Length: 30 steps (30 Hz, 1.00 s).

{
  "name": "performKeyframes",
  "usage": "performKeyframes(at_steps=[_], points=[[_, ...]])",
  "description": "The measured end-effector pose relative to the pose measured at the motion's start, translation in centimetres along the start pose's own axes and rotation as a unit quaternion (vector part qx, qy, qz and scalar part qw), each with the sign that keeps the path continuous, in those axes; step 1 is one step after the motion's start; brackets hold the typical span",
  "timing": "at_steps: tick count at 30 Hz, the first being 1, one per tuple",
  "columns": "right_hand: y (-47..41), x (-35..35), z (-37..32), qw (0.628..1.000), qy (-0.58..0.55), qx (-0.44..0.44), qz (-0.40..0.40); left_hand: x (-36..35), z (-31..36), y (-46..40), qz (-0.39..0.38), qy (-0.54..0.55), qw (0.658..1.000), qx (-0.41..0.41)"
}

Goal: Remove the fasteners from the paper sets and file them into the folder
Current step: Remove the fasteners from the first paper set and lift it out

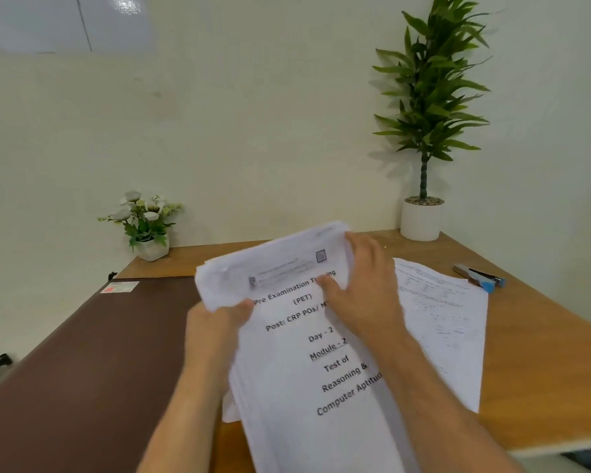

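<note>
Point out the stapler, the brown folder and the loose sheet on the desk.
stapler [479, 277], head view, middle of its body.
brown folder [93, 353], head view, bare cover.
loose sheet [447, 322], head view, printed middle.

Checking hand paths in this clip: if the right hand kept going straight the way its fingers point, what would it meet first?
The right hand points up and away across the paper set; past that top edge, bare table, then probably the wall. Depth is unclear.

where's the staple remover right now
In the head view, the staple remover lies on the wooden table at the right, beside the loose sheets' far corner, in front of the tall potted plant.
</note>
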State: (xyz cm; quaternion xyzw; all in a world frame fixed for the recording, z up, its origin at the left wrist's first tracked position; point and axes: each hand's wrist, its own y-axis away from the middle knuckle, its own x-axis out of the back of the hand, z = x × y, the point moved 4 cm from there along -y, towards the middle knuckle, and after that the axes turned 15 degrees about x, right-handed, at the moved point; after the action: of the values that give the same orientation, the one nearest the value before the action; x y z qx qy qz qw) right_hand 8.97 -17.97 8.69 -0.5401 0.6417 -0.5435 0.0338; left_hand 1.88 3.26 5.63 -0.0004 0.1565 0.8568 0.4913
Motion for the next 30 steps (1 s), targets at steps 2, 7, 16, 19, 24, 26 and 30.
performKeyframes(at_steps=[2,7,16,19,24,26,30], points=[[0.0,1.3,0.8,0.989,-0.057,-0.116,-0.068,0.9,0.9,-0.2,-0.030,0.031,0.998,0.035],[1.2,1.9,0.8,0.932,-0.265,-0.187,-0.164,0.6,0.5,-0.2,-0.097,0.095,0.985,0.111],[1.3,4.8,-2.5,0.889,-0.376,-0.204,-0.164,0.4,1.7,3.3,-0.121,0.001,0.991,0.056],[-0.4,6.4,-4.7,0.900,-0.377,-0.173,-0.133,0.0,6.0,4.8,-0.075,0.021,0.995,-0.069],[-2.7,8.0,-7.0,0.923,-0.378,-0.078,0.020,-1.8,10.4,6.6,-0.116,0.036,0.962,-0.245],[-1.1,6.7,-6.0,0.924,-0.370,-0.091,0.040,-2.4,8.2,5.8,-0.150,0.031,0.961,-0.230],[3.5,2.7,-2.9,0.940,-0.298,-0.168,0.001,-2.6,0.0,3.6,-0.123,-0.028,0.985,-0.119]])
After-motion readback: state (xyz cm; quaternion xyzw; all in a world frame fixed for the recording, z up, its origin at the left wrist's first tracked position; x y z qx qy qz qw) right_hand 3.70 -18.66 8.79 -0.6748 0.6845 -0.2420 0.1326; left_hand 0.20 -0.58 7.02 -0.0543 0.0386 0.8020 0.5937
